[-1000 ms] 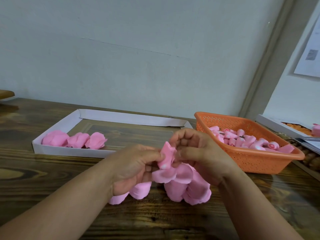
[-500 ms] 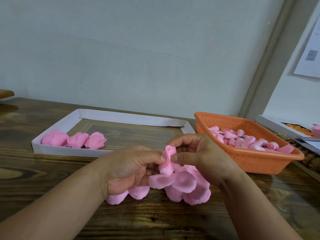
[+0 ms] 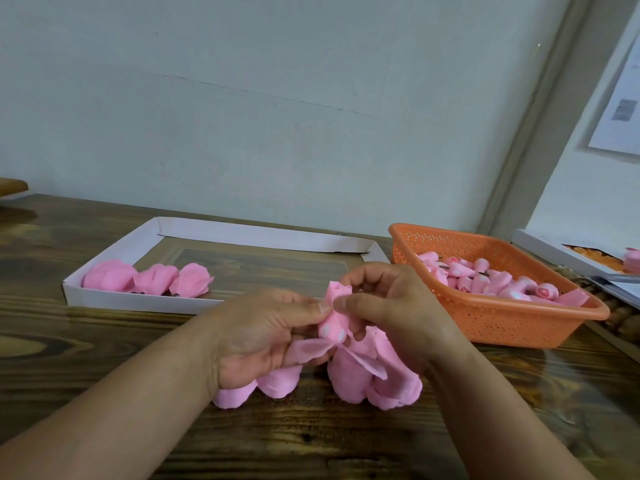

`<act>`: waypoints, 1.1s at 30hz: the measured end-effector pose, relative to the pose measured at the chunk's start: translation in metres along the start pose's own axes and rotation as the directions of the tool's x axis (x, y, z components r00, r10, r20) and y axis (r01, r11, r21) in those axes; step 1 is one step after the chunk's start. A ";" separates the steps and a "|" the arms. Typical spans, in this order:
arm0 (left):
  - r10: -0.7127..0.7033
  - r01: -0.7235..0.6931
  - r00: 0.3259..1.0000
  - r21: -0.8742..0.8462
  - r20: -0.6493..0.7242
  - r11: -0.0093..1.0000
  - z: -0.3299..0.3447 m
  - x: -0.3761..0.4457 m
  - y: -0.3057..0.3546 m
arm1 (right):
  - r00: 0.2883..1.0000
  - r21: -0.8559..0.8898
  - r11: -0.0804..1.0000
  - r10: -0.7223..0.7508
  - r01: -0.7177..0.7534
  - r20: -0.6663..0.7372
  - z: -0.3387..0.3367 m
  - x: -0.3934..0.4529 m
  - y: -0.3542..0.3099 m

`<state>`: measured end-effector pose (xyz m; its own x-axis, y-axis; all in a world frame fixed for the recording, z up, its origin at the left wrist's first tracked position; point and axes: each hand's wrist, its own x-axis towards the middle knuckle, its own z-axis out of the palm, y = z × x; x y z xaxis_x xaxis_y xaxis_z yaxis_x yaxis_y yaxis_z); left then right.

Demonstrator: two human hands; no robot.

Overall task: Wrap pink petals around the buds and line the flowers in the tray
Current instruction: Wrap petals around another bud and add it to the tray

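- Presently, item in hand: one small pink fabric bud (image 3: 334,318) with pale spots, pinched between both thumbs; left hand (image 3: 263,337) and right hand (image 3: 398,306) each have the grip clamped on it, above the dark wooden surface (image 3: 104,348).
- Orientation: long axis near upright, crumpled tip away from the person, spotted base toward them.
- Loose pink fabric petals (image 3: 363,372) hang directly under the grip; whether they are joined to the bud cannot be told.
- Risk, as judged: thin petals may slip or unfurl if the pinch loosens, leaving a lopsided wrap.
- Beyond and left of the grip: shallow white cardboard tray (image 3: 138,303) holding three finished pink flowers (image 3: 149,280).
- Right of the grip: orange perforated plastic basket (image 3: 502,323) of unwrapped buds.
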<state>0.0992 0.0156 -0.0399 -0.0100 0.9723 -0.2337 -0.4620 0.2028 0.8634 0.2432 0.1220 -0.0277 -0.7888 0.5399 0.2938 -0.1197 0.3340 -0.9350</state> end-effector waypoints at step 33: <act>0.261 -0.244 0.957 0.137 -0.126 0.960 0.007 0.005 -0.010 | 0.975 -0.063 0.996 -0.075 0.063 -0.208 -0.001 0.001 -0.002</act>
<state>0.1101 0.0191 -0.0461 -0.2417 0.9688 -0.0541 -0.3198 -0.0269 0.9471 0.2433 0.1226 -0.0254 -0.6349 0.6621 0.3982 -0.1314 0.4153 -0.9001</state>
